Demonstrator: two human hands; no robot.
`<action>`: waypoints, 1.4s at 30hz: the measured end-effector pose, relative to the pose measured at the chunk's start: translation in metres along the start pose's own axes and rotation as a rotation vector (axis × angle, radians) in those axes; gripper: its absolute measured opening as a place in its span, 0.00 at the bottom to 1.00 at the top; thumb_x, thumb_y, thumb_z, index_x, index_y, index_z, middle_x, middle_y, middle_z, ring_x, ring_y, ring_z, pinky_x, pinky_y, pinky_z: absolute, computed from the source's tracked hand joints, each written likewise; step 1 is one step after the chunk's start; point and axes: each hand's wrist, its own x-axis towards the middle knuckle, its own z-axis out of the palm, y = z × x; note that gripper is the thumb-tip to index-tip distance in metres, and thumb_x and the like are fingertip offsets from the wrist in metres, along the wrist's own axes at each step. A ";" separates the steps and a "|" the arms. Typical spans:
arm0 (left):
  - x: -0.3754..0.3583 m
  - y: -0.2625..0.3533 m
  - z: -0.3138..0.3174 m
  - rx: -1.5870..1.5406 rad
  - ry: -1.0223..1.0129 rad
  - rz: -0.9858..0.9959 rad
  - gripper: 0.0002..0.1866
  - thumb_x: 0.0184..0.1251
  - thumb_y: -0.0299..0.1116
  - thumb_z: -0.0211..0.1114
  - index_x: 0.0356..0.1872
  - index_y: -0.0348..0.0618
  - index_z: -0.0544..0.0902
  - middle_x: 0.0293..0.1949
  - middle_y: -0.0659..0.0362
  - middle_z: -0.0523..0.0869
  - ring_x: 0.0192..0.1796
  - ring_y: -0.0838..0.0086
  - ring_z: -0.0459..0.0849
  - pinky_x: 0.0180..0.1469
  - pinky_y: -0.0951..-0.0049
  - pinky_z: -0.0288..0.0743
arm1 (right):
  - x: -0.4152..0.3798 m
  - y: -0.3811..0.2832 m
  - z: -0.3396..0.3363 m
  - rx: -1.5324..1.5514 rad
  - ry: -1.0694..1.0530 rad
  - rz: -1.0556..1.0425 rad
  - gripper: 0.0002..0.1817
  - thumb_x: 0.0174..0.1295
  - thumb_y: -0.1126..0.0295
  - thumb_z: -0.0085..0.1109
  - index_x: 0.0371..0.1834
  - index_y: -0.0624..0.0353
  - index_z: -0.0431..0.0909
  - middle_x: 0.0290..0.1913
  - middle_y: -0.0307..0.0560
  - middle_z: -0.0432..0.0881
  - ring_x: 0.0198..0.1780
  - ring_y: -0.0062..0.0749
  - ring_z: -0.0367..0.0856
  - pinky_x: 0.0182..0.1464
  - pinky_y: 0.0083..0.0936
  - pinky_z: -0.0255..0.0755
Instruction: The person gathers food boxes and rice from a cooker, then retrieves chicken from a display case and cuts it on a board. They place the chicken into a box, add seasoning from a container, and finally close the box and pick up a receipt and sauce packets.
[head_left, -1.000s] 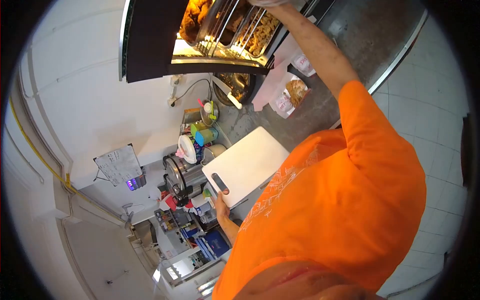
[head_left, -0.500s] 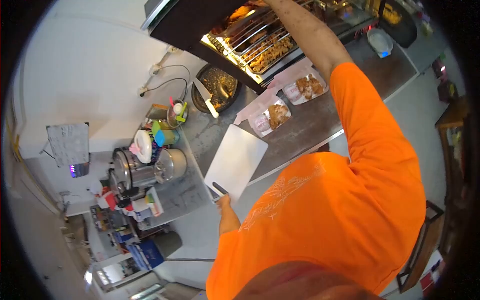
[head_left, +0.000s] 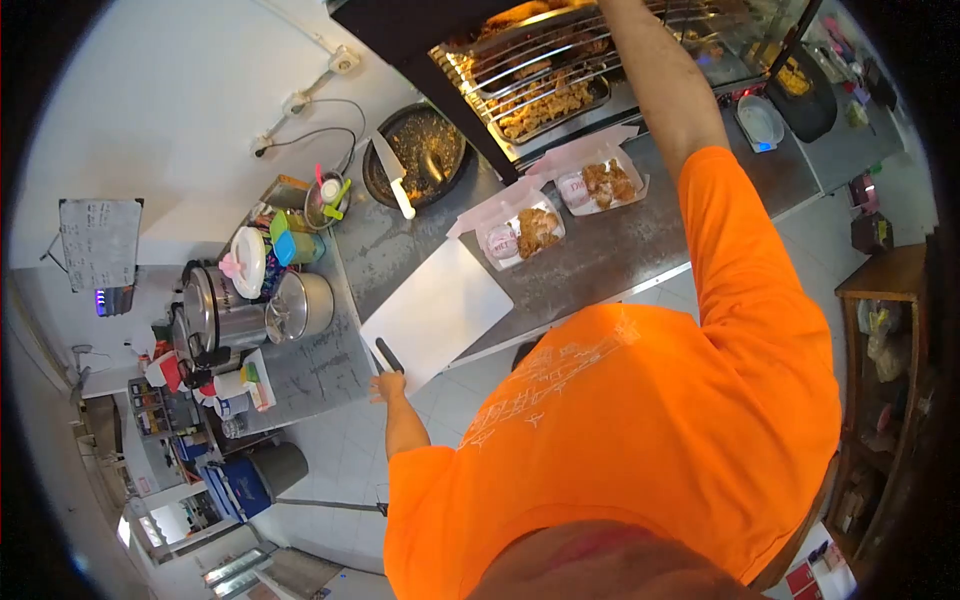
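My left hand is at the near corner of a white cutting board, fingers apart, right beside a black handle that lies on the board. My right arm stretches up across the front of a lit display cabinet; its hand is beyond the top edge of the picture. Two opened pink-and-white boxes, one nearer the board and one further right, each hold fried pieces and a wrapped round item. A white-handled knife rests across the rim of a dark round bowl.
Pots, tubs and utensils crowd the side counter at left. Trays of fried food sit inside the cabinet. A small scale-like device with a dish is at the upper right. A wooden shelf stands at far right.
The view has shifted, so the counter items appear further left. My left hand has its fingers more visibly apart beside the black handle. My right arm still reaches up to the cabinet.
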 end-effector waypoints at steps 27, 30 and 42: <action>-0.018 -0.045 -0.027 -0.599 0.386 0.462 0.14 0.65 0.48 0.60 0.44 0.53 0.77 0.56 0.60 0.70 0.66 0.64 0.62 0.64 0.42 0.48 | -0.582 0.136 0.088 -0.708 -1.461 0.789 0.23 0.48 0.55 0.72 0.44 0.59 0.82 0.42 0.52 0.84 0.44 0.35 0.83 0.47 0.29 0.76; -0.037 -0.070 -0.007 -0.691 0.446 0.412 0.12 0.67 0.45 0.58 0.43 0.52 0.78 0.55 0.61 0.71 0.64 0.64 0.64 0.63 0.46 0.50 | -0.556 0.144 0.115 -1.123 -1.895 -0.051 0.30 0.57 0.46 0.59 0.51 0.60 0.79 0.52 0.60 0.80 0.54 0.50 0.79 0.57 0.38 0.71; -0.111 -0.117 0.026 -0.760 0.519 0.248 0.10 0.69 0.39 0.54 0.45 0.49 0.79 0.57 0.56 0.72 0.62 0.58 0.65 0.60 0.51 0.52 | -0.412 0.327 0.333 -2.360 -1.914 -0.453 0.36 0.64 0.50 0.53 0.72 0.55 0.57 0.73 0.53 0.57 0.74 0.34 0.55 0.70 0.23 0.53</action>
